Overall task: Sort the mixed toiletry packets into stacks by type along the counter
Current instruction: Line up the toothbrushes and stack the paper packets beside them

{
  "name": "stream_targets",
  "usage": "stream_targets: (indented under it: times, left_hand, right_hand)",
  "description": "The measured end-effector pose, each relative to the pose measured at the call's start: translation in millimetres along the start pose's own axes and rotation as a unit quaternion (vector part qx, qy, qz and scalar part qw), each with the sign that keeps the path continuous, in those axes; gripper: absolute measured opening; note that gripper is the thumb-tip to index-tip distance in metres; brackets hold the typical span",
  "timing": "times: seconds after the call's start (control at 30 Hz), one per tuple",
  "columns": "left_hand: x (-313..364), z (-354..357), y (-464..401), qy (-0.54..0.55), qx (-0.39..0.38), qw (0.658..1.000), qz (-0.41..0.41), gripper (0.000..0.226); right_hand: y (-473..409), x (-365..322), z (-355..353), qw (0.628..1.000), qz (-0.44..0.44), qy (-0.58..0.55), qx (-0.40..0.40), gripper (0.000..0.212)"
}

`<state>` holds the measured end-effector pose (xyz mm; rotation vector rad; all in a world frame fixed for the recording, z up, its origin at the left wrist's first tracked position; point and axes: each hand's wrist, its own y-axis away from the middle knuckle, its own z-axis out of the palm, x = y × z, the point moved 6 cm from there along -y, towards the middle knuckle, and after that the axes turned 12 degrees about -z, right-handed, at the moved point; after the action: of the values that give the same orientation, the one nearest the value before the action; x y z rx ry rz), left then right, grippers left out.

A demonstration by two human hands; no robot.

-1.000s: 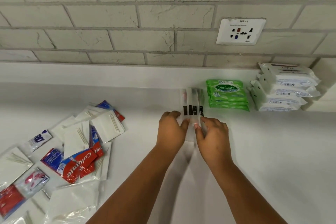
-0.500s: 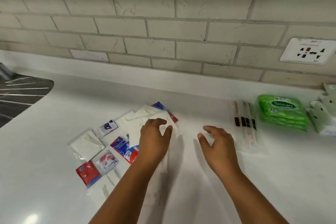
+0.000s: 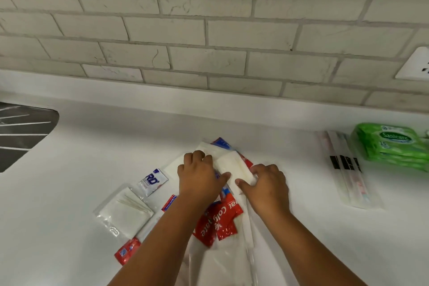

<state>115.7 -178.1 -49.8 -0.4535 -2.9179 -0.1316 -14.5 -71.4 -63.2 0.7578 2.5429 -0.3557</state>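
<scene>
Both hands are gripping a white packet (image 3: 234, 168) atop the mixed pile on the white tabletop (image 3: 69, 193): left hand (image 3: 199, 175) and right hand (image 3: 267, 184) are curling fingers around its edges. Red toothpaste sachets (image 3: 218, 223) are lying beneath; green wipes (image 3: 392, 144) are sitting far right.

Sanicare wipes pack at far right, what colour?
Green, white-lettered logo on top; Sanicare pack shows in the head view.
</scene>
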Motion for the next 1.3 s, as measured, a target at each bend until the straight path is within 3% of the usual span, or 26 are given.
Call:
stream_targets:
  times: [0.1,0.2,0.33,0.43,0.53,0.6,0.67,0.8,0.93,1.03,1.13,1.3]
  left_hand:
    - [1,8,-8,0.009,-0.016,1.000,0.015,0.075]
    - [1,7,-12,0.037,-0.012,0.999,0.023,0.077]
    - [12,-3,-9,0.127,0.022,0.991,0.041,0.078]
    - [44,1,-4,0.315,-0.048,0.947,0.037,0.069]
    - [89,16,-2,0.444,-0.187,0.876,0.004,0.060]
    - [113,21,-7,0.476,-0.208,0.854,-0.004,0.056]
    - [132,26,-15,0.475,-0.204,0.856,-0.002,0.054]
    - [163,39,-35,0.400,-0.167,0.901,0.029,0.037]
    - [183,50,-46,0.299,-0.109,0.945,0.074,0.030]
    - [192,56,-45,0.268,-0.079,0.955,0.094,0.029]
    - [199,59,-45,0.269,-0.065,0.954,0.118,0.024]
    - [209,64,-48,0.237,-0.050,0.953,0.180,0.024]
  right_hand:
    - [-2,1,2,1.000,-0.001,-0.029,0.005,0.044]
    - [-2,7,4,0.989,0.016,-0.147,0.012,0.029]
    - [1,26,-6,0.926,0.082,-0.358,0.090,0.021]
    - [1,47,-16,0.845,0.136,-0.488,0.171,0.021]
    - [-3,66,-28,0.805,0.157,-0.521,0.235,0.026]
    - [-7,78,-39,0.818,0.152,-0.490,0.259,0.031]
    - [-11,89,-52,0.870,0.133,-0.391,0.269,0.035]
    - [-22,103,-65,0.954,0.049,-0.137,0.262,0.035]
    - [-31,101,-55,0.969,-0.018,0.085,0.234,0.029]
    - [-40,105,-40,0.978,-0.038,0.101,0.180,0.042]
    - [-48,113,-24,0.985,-0.053,0.101,0.129,0.037]
    - [-46,120,-27,0.983,-0.033,0.115,0.139,0.038]
